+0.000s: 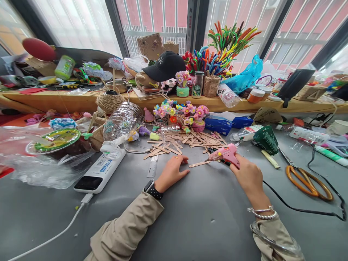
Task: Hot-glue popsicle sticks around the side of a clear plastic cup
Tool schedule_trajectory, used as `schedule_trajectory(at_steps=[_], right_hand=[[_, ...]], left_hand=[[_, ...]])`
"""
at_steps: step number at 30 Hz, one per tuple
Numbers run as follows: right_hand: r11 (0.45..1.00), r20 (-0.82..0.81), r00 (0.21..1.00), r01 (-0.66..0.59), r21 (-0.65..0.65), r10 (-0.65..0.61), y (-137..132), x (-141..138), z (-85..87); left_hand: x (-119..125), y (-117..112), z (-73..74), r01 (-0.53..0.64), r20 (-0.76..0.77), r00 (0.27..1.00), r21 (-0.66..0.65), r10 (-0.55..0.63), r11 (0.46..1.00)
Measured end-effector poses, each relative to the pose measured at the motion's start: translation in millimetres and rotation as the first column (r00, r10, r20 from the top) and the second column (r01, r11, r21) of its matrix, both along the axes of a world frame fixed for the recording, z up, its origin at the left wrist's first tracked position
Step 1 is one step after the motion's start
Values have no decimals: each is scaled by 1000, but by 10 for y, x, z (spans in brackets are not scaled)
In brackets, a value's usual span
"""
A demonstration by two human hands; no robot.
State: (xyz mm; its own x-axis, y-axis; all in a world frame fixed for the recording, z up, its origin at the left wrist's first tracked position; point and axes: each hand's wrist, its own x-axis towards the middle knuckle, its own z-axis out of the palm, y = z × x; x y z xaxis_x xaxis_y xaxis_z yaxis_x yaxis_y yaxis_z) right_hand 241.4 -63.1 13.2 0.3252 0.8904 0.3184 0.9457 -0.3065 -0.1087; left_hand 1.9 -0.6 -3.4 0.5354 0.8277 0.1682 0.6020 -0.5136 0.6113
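Note:
A pink hot glue gun (225,154) is gripped by my right hand (248,174), its nozzle aimed left, close above the end of a single wooden craft stick (199,164). Something black lies partly hidden beneath the gun. My left hand (173,172) rests on the table with thumb and fingers apart, holding nothing, just left of that stick. A clear ruler (152,166) lies left of this hand. Beyond both hands spreads a loose pile of craft sticks (199,139).
Large orange-handled scissors (307,180) and a black cord (293,209) lie at right. A white power bank (102,170) with a cable sits at left, near a lidded cup (58,139). Pipe-cleaner flowers (199,112) and a blue tissue pack (218,124) stand behind the sticks.

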Motion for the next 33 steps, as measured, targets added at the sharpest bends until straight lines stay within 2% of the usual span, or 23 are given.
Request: schedule_trajectory(at_steps=[17, 33], right_hand=[[998, -11, 998, -57, 7, 57, 16, -62, -50], [999, 8, 1000, -4, -42, 5, 9, -45, 9]], left_hand=[[7, -11, 32, -5, -8, 1000, -16, 4, 1000], [3, -12, 27, -11, -14, 1000, 1, 11, 1000]])
